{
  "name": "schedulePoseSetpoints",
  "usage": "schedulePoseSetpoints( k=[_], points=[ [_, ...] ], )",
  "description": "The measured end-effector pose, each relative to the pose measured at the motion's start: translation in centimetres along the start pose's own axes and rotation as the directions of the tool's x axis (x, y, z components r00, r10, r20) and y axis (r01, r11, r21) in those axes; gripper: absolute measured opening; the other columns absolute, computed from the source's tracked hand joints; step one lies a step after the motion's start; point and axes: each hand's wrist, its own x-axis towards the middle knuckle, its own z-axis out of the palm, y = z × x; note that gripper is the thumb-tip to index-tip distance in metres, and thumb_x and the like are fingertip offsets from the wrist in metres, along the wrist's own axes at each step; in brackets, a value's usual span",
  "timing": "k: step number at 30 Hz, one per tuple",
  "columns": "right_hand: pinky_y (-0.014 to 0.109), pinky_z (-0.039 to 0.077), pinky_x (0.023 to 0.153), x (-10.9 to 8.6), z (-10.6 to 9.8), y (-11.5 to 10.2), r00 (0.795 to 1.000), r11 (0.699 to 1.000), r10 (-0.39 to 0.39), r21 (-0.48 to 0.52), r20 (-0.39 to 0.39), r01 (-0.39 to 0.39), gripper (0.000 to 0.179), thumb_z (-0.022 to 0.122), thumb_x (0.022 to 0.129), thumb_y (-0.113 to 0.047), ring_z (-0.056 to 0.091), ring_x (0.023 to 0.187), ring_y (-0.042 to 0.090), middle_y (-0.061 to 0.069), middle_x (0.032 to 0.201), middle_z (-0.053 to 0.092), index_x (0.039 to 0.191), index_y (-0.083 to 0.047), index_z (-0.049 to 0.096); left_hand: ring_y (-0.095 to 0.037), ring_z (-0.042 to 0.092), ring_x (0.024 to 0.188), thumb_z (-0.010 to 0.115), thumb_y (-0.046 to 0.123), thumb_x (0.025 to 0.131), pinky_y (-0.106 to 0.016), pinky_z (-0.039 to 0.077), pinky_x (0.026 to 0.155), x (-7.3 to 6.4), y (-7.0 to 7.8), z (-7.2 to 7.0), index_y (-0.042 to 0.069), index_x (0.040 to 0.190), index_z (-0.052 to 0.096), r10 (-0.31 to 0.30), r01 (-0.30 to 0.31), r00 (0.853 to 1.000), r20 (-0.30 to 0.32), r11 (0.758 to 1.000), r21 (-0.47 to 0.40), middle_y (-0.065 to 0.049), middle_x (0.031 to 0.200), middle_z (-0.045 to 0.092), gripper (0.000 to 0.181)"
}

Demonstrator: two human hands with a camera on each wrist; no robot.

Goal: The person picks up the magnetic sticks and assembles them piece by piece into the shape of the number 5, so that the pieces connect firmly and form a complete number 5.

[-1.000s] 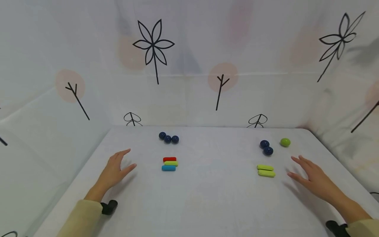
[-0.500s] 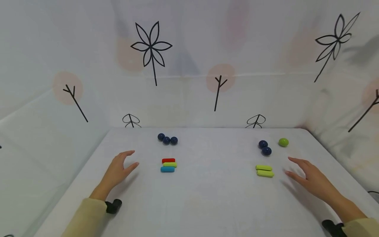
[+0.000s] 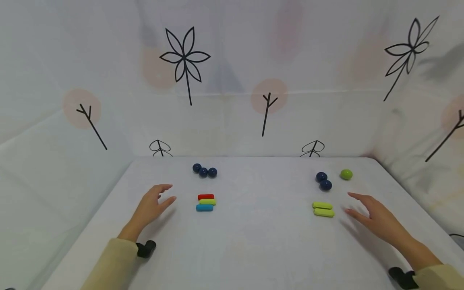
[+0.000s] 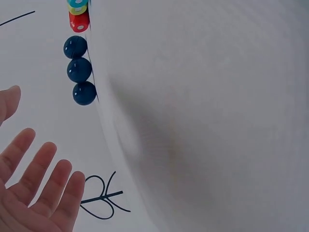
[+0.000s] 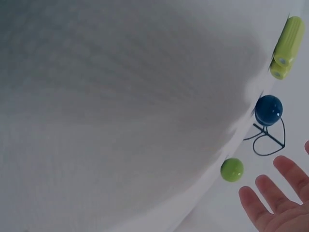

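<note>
1. White table [image 3: 253, 241]: fills lower frame.
2. Right hand [image 3: 379, 220], left hand [image 3: 150, 205]: hang lower right and lower left, fingers loosely extended.
3. Red, lime, blue cylinders [image 3: 208, 202]: lie centre-left; lime pair [image 3: 324, 212], centre-right.
4. Three navy balls [image 3: 203, 172]: centre-left; two navy balls [image 3: 326, 185], green ball [image 3: 346, 174]: right.

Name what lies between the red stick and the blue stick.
A yellow-green stick lies between the red stick and the blue stick, as the head view shows.

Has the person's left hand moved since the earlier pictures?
Yes. In the head view, the left hand has moved toward the picture's right, closing in on the blue stick, which lies unmoved.
</note>
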Motion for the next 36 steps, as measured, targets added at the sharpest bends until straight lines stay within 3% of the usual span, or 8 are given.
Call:
schedulePoseSetpoints(
  k=[15, 23, 36],
  points=[
    [0.066, 0.032, 0.087, 0.5, 0.4, -1.2, 1.000, 1.000, -0.002, 0.015, 0.023, 0.001, 0.063, 0.057, 0.092, -0.039, 0.034, 0.114, 0.052, 0.035, 0.127, 0.039, 0.132, 0.007, 0.040, -0.032, 0.049, 0.112, 0.065, 0.024, 0.088, -0.047, 0.045, 0.090, 0.7, 0.9, 0.6, 0.006, 0.125, 0.054, -0.048, 0.049, 0.998, 0.027, 0.999, -0.024, -0.015, 0.125, 0.052, 0.042],
    [0.064, 0.034, 0.086, 0.8, 0.7, -1.7, 0.999, 0.999, -0.039, 0.013, 0.017, 0.039, 0.061, 0.059, 0.091, -0.038, 0.038, 0.113, 0.050, 0.033, 0.125, 0.043, 0.130, 0.006, 0.043, -0.030, 0.053, 0.108, 0.067, 0.023, 0.087, -0.044, 0.048, 0.085, 1.0, 1.3, 1.1, 0.008, 0.121, 0.057, -0.030, 0.031, 0.999, 0.019, 0.999, -0.015, -0.013, 0.121, 0.055, 0.038],
    [0.065, 0.035, 0.087, 1.3, 1.0, -2.9, 0.998, 0.999, -0.038, 0.022, 0.042, 0.037, 0.062, 0.058, 0.090, -0.041, 0.038, 0.114, 0.050, 0.032, 0.126, 0.042, 0.131, 0.004, 0.043, -0.029, 0.052, 0.109, 0.067, 0.022, 0.087, -0.044, 0.046, 0.089, 2.0, 1.9, 2.0, 0.010, 0.121, 0.058, -0.030, 0.033, 0.996, 0.078, 0.999, -0.043, -0.011, 0.122, 0.055, 0.037]
  ],
)
